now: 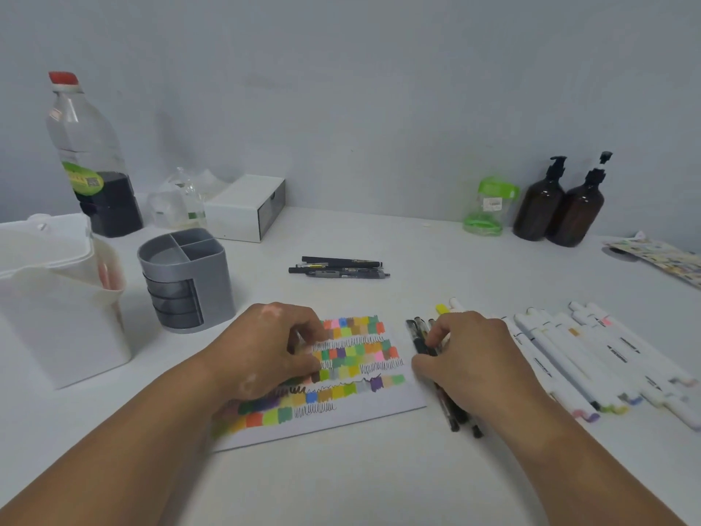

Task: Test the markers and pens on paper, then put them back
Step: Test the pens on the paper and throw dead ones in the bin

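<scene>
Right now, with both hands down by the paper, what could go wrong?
The right hand pinches several black pens bunched together; one could slip and roll. Its wrist sits close to the white markers and might scatter them. The left hand rests on the swatched paper, so ink could smear.

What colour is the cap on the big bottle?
The cap is red, clearest in the head view.

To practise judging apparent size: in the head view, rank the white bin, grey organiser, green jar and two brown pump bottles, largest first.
1. white bin, though it is nearest the camera, which flatters it.
2. grey organiser.
3. brown pump bottles, alike, so unranked between themselves.
4. green jar.
</scene>
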`<state>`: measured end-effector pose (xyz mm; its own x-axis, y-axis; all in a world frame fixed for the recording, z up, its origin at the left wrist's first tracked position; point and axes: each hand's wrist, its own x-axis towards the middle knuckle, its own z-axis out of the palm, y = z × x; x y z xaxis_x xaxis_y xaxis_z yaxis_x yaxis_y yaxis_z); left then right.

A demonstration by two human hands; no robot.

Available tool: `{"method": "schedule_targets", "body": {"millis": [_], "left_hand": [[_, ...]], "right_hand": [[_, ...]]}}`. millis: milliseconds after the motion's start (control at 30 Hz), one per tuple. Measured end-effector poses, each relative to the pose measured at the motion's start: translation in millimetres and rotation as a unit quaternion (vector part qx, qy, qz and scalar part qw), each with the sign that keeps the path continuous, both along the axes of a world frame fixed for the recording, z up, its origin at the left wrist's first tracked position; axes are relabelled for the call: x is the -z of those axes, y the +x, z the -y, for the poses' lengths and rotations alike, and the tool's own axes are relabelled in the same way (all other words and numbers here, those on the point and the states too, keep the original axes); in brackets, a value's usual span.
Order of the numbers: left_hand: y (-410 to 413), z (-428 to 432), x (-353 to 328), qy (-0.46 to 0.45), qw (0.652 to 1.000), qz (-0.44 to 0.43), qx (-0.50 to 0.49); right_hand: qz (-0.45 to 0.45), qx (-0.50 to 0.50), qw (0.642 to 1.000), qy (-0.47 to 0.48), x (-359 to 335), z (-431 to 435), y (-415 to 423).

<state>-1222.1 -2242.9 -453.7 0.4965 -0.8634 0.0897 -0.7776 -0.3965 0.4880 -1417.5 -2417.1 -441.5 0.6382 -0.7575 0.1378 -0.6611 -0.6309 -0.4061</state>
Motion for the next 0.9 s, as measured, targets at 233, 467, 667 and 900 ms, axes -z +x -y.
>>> {"method": "schedule_targets", "body": {"millis": [233,467,667,900], "left_hand": [[4.1,0.0,3.0,-0.025,0.999,-0.028,-0.003],[8.3,3.6,7.3,-0.037,0.999,-0.025,-0.007],[11.6,3.3,11.8,-0.047,0.999,-0.014,-0.013],[9.8,3.4,10.7,-0.051,0.999,-0.013,-0.013]], "right_hand": [[0.041,-0.037,0.993,-0.101,-13.2,-1.9,33.1],[-0.095,-0.205,0.963,-0.144,-13.2,26.6,132.9],[-0.123,-0.213,0.951,-0.19,2.9,38.0,167.1],[-0.115,-0.193,0.957,-0.185,4.7,37.3,167.3]]}}
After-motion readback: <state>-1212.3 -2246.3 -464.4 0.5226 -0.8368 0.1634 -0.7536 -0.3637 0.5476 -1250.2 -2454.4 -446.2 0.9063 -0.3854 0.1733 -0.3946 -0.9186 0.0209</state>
